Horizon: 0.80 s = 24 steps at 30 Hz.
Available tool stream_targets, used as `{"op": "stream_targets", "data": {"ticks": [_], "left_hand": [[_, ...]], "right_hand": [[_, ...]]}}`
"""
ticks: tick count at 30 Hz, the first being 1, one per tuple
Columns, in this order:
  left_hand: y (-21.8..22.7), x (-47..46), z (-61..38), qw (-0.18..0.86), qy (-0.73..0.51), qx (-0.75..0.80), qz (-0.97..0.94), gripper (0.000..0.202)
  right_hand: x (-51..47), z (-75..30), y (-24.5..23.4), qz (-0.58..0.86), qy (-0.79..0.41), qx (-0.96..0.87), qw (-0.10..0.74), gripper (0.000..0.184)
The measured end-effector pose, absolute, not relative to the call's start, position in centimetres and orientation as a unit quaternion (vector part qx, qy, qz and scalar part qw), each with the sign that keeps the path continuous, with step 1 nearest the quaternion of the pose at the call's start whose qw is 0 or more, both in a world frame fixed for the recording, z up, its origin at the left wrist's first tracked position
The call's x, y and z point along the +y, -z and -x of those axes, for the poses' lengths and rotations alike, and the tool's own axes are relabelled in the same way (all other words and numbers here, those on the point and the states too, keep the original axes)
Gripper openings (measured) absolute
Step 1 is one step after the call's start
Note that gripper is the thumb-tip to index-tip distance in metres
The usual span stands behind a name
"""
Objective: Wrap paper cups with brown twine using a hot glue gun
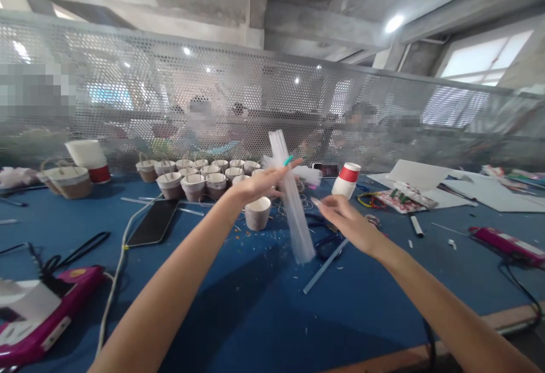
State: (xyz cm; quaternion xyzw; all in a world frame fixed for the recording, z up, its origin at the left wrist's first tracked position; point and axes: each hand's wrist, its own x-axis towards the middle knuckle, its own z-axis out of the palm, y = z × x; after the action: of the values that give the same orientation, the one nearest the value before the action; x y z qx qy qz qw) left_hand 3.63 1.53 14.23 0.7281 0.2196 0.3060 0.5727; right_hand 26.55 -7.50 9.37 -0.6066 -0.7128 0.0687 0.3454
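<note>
My left hand [264, 183] is wrapped round a bundle of long, clear glue sticks [297, 222], which it holds tilted above the table. A teal spot [288, 160] shows where the hand meets the bundle. To the right of the bundle, my right hand [343, 217] hovers with bent fingers slightly apart and nothing visible in them. Below lies a single glue stick [324, 268], close to dark-blue-handled scissors [328, 246]. A small pale cup [258, 214] stands just under my left hand.
Several small cups with twine handles [193, 184] crowd the back left. Stacked paper cups [347, 180] stand behind my right hand. A phone [154, 222] and a magenta tool [55, 310] with cords lie left; another magenta tool [506, 243] and white papers [485, 191] lie right. A perforated metal screen [170, 100] closes off the back.
</note>
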Motion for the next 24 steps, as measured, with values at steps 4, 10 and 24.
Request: {"op": "stream_targets", "data": {"ticks": [4, 10, 24], "left_hand": [[-13.5, 2.3, -4.2, 0.534, -0.344, 0.248, -0.731, 0.054], [-14.8, 3.3, -1.2, 0.448, -0.384, 0.328, -0.738, 0.056], [-15.3, 3.5, -2.3, 0.429, -0.480, 0.337, -0.688, 0.029]], "right_hand": [[-4.1, -21.5, -13.6, 0.502, -0.271, -0.720, 0.396, 0.034], [-1.5, -18.6, -18.7, 0.461, -0.312, -0.747, 0.364, 0.009], [0.7, -21.1, -17.7, 0.498, -0.395, -0.664, 0.393, 0.019]]}}
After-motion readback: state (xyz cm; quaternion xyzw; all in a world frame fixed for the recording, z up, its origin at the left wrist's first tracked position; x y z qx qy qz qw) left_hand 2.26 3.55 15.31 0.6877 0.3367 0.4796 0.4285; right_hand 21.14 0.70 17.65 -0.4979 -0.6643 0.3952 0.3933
